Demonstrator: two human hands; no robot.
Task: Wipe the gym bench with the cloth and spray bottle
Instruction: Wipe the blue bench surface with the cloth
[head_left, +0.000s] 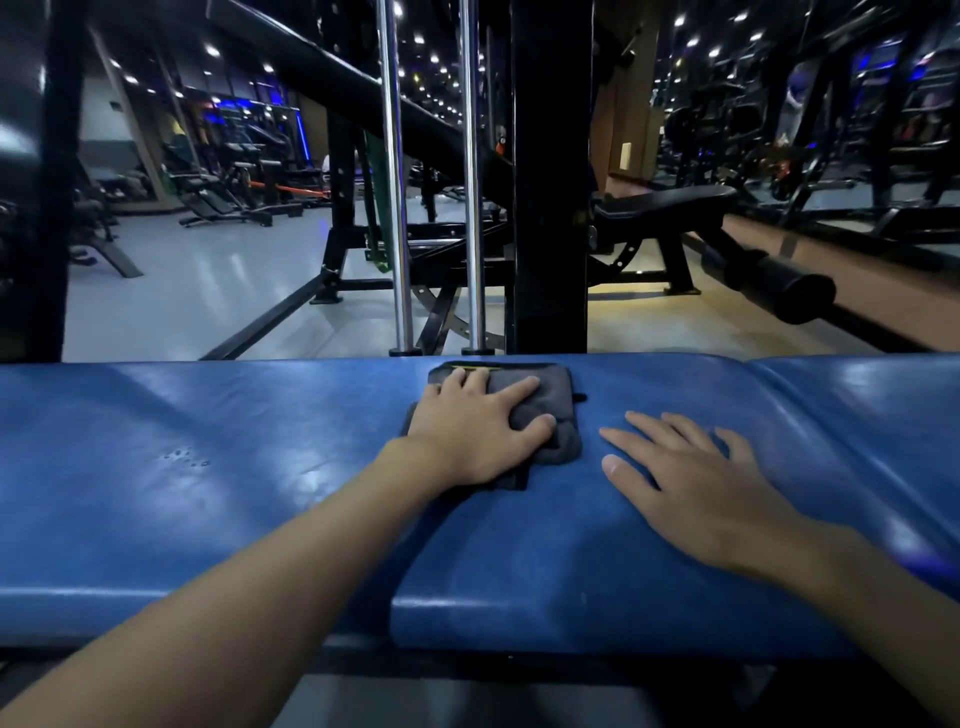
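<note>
Bench (208, 467): blue padded top, runs across the view L to R, glossy w/ scuffs. A seam splits the pad under the left forearm; a second seam lies out past the right hand's little finger.

Cloth (558, 395): dark grey, folded, lying on the bench top near its far edge. Most of it sits under the left palm and fingers; a strip shows beyond the fingertips and a bunched fold shows just beside the thumb tip.

Left hand (472, 431): palm down on the cloth, fingers (519, 389) nearly straight and spread mod. wide, pressing the cloth flat. No grip or pinch is visible.

Right hand (696, 483): palm down on bare pad, fingers (649, 431) straight and fanned wide, holding nothing. Its index tip is near the cloth's bunched fold but apart from it.

Small wet-looking spots (187, 457) mark the pad well to the left of the left wrist.

Beyond the fingertips, past the bench's far edge: black post (550, 182) standing upright, two chrome rods (392, 182) just left of it, a black bench (665, 200) farther back on the pale floor (208, 280).
</note>
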